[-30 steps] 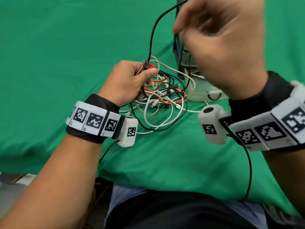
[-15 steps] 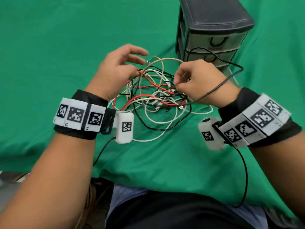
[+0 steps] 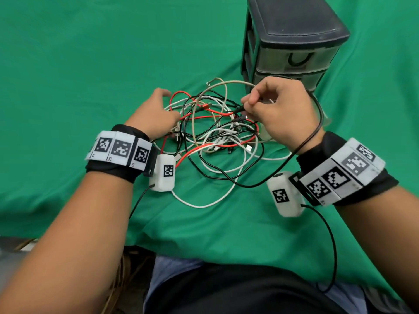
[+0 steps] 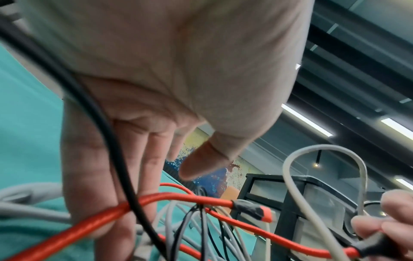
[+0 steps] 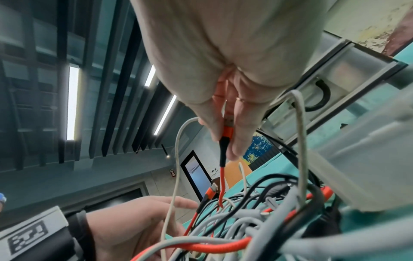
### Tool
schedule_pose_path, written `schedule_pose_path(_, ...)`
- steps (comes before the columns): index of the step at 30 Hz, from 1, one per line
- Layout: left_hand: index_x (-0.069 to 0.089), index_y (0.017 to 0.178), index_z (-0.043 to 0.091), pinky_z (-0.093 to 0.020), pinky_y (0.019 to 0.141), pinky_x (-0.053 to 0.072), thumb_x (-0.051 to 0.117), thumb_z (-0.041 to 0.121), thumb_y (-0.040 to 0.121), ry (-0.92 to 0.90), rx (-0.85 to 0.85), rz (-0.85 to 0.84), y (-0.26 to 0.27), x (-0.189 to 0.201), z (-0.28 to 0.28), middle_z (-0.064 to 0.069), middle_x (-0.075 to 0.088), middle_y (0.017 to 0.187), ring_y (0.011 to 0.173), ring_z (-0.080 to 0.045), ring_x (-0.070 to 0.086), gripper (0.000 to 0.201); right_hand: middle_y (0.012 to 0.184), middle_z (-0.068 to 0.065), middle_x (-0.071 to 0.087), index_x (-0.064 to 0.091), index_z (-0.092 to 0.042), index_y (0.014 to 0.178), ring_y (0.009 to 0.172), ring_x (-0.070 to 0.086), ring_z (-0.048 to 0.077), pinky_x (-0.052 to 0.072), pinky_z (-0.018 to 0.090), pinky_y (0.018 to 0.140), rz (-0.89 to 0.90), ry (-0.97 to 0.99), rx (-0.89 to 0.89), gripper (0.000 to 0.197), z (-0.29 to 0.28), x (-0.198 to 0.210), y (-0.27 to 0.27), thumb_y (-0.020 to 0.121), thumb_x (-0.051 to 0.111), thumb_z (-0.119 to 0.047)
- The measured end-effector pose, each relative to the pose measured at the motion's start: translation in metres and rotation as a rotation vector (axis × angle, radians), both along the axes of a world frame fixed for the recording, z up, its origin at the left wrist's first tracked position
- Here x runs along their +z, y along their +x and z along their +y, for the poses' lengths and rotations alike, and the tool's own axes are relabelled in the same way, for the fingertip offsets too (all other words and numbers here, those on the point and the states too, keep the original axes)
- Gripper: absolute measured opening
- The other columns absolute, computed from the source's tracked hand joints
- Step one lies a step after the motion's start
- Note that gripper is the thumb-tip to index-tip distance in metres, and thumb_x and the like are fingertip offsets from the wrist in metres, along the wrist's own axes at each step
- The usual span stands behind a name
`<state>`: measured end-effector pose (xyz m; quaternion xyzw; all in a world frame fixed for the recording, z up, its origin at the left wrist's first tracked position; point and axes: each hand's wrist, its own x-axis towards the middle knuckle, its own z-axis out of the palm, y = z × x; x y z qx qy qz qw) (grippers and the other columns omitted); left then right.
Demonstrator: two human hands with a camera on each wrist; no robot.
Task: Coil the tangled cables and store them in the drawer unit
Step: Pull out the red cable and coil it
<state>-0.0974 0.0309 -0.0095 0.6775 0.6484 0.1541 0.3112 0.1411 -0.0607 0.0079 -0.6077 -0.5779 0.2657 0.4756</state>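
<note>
Right hand [image 5: 225,74] pinched the orange-and-black plug end of the red braided cable [image 5: 226,134] between thumb and fingertips, lifted just above the tangled heap of white, black and red cables [image 3: 217,137]. Left hand [image 3: 154,114] lay flat, fingers straight, on the heap's near-left edge, gripping nothing. Dark three-drawer plastic unit [image 3: 292,41] stood just beyond the right hand, drawers closed. Judged best: left hand pins the heap; right feeds the plug back through loops slowly, no yanking, or knots tighten.
</note>
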Motion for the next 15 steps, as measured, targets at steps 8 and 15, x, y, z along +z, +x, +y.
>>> schedule_pose_path(8,0.021,0.151,0.023,-0.034,0.048,0.056,0.056,0.016,0.097,-0.104,0.040,-0.089,0.002,-0.003,0.021,-0.014,0.067,0.084,0.045,-0.020,0.065,0.065,0.086,-0.001,0.076,0.066,-0.030,0.071,0.084,0.072,0.016,0.057,0.040,0.086,-0.184,-0.167,0.104,0.028,0.002,-0.012,-0.003,0.076,0.075,-0.004)
schedule_pose_path(15,0.054,0.108,0.019,-0.021,0.041,0.043,0.063,0.021,0.094,-0.056,0.018,0.077,0.007,0.002,0.036,-0.005,0.063,0.066,0.034,-0.011,0.055,0.017,0.098,-0.009,0.072,0.073,-0.021,0.108,0.081,0.063,-0.011,0.050,0.012,0.084,-0.168,-0.268,0.169,0.037,-0.011,-0.003,0.019,0.078,0.077,0.000)
